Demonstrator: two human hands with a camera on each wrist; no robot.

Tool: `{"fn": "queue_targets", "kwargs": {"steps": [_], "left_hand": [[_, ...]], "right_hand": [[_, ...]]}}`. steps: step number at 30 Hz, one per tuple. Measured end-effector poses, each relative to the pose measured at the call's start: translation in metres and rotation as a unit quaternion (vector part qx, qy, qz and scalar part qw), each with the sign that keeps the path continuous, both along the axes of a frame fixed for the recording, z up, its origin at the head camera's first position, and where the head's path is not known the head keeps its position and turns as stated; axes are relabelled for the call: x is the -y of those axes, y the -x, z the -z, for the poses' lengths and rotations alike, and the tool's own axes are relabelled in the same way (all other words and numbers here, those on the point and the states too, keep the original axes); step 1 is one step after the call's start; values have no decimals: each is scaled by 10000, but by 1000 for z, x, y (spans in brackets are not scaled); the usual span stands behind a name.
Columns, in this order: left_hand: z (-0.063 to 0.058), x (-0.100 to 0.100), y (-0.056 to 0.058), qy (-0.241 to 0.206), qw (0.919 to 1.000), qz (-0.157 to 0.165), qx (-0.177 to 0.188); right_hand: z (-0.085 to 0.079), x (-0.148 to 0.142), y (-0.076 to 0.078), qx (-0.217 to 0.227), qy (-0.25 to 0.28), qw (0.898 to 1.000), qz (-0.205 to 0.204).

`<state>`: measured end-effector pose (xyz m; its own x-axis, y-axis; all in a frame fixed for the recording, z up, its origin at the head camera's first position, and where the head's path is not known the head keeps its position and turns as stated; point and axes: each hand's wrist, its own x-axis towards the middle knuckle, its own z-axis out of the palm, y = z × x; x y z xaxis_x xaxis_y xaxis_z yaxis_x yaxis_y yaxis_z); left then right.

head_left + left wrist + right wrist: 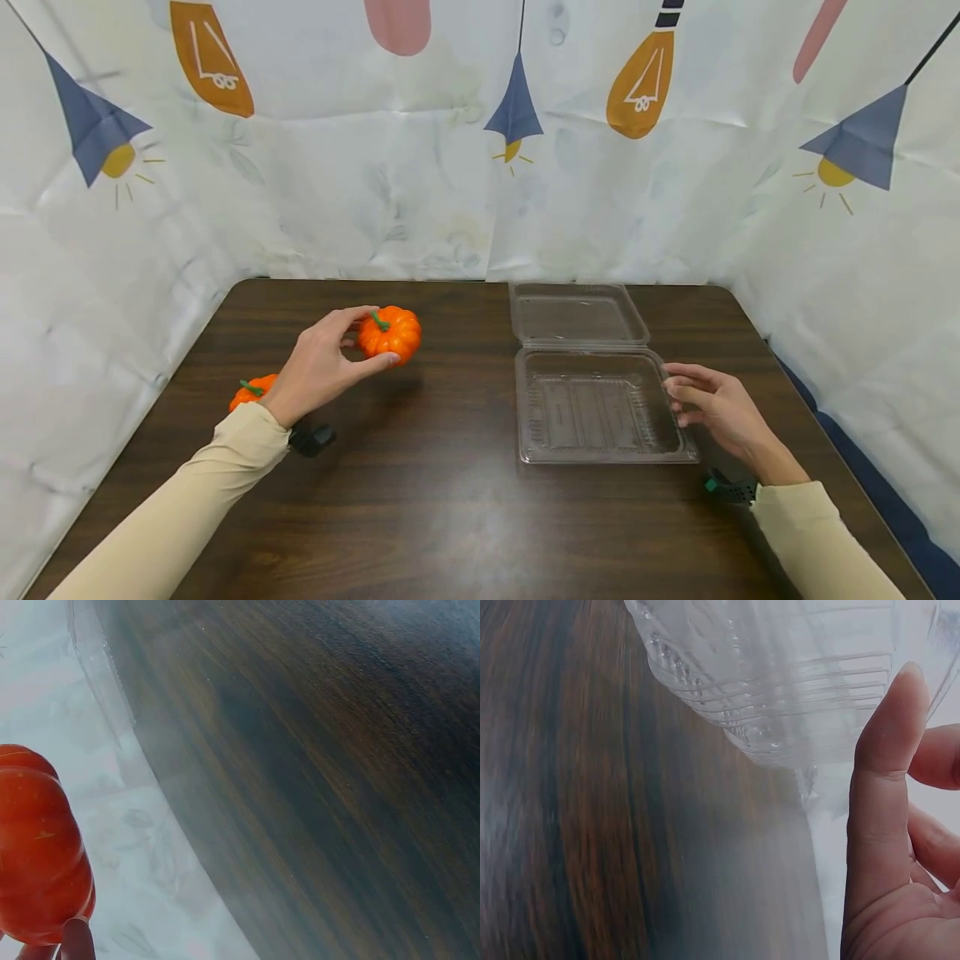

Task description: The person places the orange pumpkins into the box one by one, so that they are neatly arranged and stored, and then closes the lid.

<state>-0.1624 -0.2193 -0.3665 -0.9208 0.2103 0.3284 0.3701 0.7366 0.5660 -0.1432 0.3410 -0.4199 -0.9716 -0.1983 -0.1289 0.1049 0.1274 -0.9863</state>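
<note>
Between thumb and fingers, my left hand [324, 358] grips a small orange pumpkin [397, 335] with a green stem, raised over the left half of the table. The same pumpkin [41, 851] fills the left edge of the left wrist view, fingertips under it. A second orange pumpkin [251, 388] lies partly hidden behind my left wrist. My right hand [716, 408] pinches the right rim of a clear plastic clamshell container [528, 408] whose lid [577, 312] is folded back. In the right wrist view, the thumb [885, 787] lies against the container's ribbed wall [817, 682].
The dark wooden table [450, 517] has rounded far corners. White curtains [420, 208] printed with lamps and bulbs stand around its back and sides. Dark blue fabric [862, 458] shows beyond the right edge. Each wrist wears a small dark device.
</note>
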Motion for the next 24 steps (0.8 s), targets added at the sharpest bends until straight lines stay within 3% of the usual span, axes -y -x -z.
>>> {"fn": "queue_targets", "kwargs": {"steps": [24], "left_hand": [[-5,-21,7,21,9993,384,-33]], "right_hand": [[3,55,12,61,205,9997,-68]]}}
